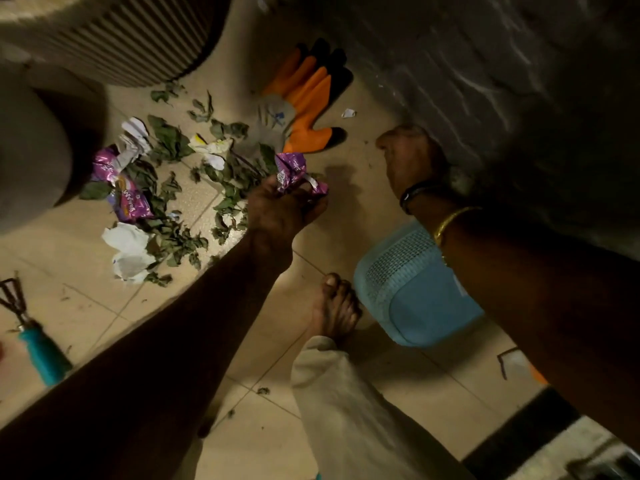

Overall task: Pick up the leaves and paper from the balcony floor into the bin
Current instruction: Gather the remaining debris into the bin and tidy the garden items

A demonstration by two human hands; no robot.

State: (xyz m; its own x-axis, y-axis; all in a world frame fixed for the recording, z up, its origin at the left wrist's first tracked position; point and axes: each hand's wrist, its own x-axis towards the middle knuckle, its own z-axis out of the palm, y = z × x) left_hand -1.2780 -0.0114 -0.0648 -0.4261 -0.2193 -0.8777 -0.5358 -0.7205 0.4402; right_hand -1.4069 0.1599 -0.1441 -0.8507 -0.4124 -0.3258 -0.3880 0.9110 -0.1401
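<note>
Left hand (284, 209) pinches a crumpled purple foil wrapper (294, 169), presumably bound for the blue perforated plastic bin (415, 296), near right. Right hand (408, 161) is against the grey wall (519, 81), likely bracing; finger posture indeterminate. Green leaves (169, 140) lie scattered left.

Floor tiles (346, 220): smooth, light sheen. Purple wrapper (298, 171): glossy, crinkled, foil-like plastic. Paper (128, 251): white, matt, crumpled. Leaves (173, 140): dull, dry, curled. Glove (304, 109): smooth orange rubbery coating over grey knit cloth. Bin (408, 289): blue matt plastic, perforated wall. Wall (485, 81): rough, grey. Bangle (450, 220): shiny yellow metal.
</note>
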